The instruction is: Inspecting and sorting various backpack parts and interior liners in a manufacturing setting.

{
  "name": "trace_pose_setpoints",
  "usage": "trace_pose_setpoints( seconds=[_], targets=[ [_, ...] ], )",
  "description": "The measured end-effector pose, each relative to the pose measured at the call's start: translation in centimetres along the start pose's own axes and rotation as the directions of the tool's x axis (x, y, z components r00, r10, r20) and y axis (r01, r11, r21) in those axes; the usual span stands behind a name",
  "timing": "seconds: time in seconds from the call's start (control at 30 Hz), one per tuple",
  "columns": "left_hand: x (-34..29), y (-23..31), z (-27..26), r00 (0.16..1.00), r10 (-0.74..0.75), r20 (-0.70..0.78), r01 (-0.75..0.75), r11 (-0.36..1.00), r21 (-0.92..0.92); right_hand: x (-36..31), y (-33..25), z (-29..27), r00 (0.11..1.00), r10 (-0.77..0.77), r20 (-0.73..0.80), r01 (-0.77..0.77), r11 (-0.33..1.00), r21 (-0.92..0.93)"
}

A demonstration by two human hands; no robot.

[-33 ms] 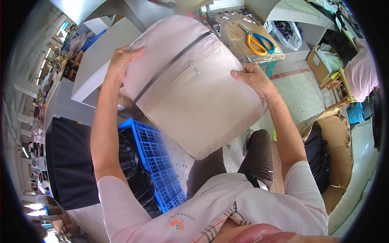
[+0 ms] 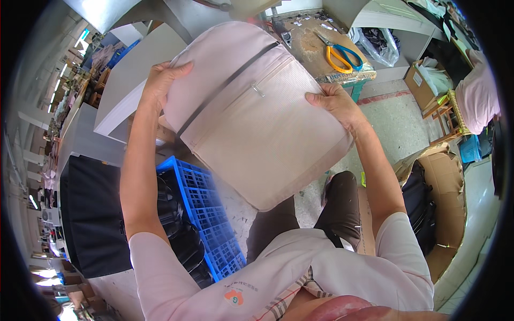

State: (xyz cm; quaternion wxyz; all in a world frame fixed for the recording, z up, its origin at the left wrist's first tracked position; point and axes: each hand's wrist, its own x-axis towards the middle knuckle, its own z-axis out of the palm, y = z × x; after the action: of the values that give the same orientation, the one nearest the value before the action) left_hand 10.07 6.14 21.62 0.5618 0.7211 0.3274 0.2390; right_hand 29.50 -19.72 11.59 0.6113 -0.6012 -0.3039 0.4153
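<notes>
Far left: a broad black fabric-covered block (image 2: pixel 92 216) stood beside the work area. Above it, a pale grey smooth-faced tabletop (image 2: pixel 131 72) angled in toward the person.

The bare left hand (image 2: pixel 159 84) gripped the upper left edge of the workpiece, thumb laid on the near face; the other fingers were partly hidden. Grip narrow, closed on the fabric. Below the left forearm, shiny black soft goods (image 2: pixel 174 211) lay against a blue lattice-sided plastic crate (image 2: pixel 208 198).

Centre: the workpiece, a pale pinkish-grey fabric panel (image 2: pixel 262 128) with rounded corners, was held up between both hands, tilted, in front of the person. A straight dark strip (image 2: pixel 230 88) crossed it; a metal zip pull (image 2: pixel 258 89) showed just beside the strip.

The bare right hand (image 2: pixel 337 104) pinched the panel's right edge, thumb on the near face, remaining fingers mostly out of sight. Grip narrow, closed on fabric.

Beyond that hand, scissors with one yellow and one blue handle (image 2: pixel 342 59) lay on a worn brown bench top (image 2: pixel 305 40). Farther right: a clear plastic bag with dark contents (image 2: pixel 381 47), then a brown cardboard carton (image 2: pixel 447 184) holding black goods.
</notes>
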Motion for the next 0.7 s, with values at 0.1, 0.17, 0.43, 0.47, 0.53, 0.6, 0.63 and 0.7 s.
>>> trace_pose_setpoints(
  seconds=[0.1, 0.17, 0.43, 0.47, 0.53, 0.6, 0.63, 0.7],
  targets=[
    [0.5, -0.1, 0.2, 1.000, -0.001, -0.028, 0.001, 1.000, 0.011, 0.8, 0.0, -0.3, 0.999, 0.006, -0.037, -0.006, 1.000, -0.011],
    [0.7, -0.1, 0.0, 0.999, -0.001, -0.041, 0.002, 1.000, 0.017, 1.5, -0.1, -0.6, 1.000, 0.019, -0.015, -0.019, 1.000, -0.004],
    [1.4, -0.4, -0.7, 0.997, 0.029, -0.068, -0.031, 0.999, -0.029, 3.1, -1.5, -1.0, 1.000, 0.011, -0.004, -0.011, 0.999, -0.046],
    [1.6, -0.5, -0.8, 0.996, 0.012, -0.088, -0.014, 1.000, -0.019, 3.1, -1.6, -1.0, 1.000, -0.005, -0.010, 0.004, 0.999, -0.036],
    [2.1, -0.6, -0.8, 0.999, 0.000, -0.046, -0.002, 0.999, -0.036, 2.9, -1.6, -1.0, 1.000, 0.017, -0.008, -0.017, 1.000, -0.013],
    [2.3, -0.6, -0.7, 0.999, -0.022, -0.045, 0.022, 1.000, 0.006, 2.6, -1.5, -1.0, 1.000, 0.023, -0.017, -0.022, 1.000, 0.014],
    [2.0, -0.6, -0.5, 1.000, -0.017, 0.011, 0.017, 1.000, 0.025, 2.3, -1.4, -1.0, 0.999, 0.019, -0.027, -0.018, 1.000, 0.015],
    [0.7, -0.3, 0.3, 0.995, -0.021, -0.095, 0.038, 0.981, 0.190, 1.6, -1.4, -1.2, 0.999, 0.021, -0.037, -0.021, 1.000, 0.017]
  ],
)
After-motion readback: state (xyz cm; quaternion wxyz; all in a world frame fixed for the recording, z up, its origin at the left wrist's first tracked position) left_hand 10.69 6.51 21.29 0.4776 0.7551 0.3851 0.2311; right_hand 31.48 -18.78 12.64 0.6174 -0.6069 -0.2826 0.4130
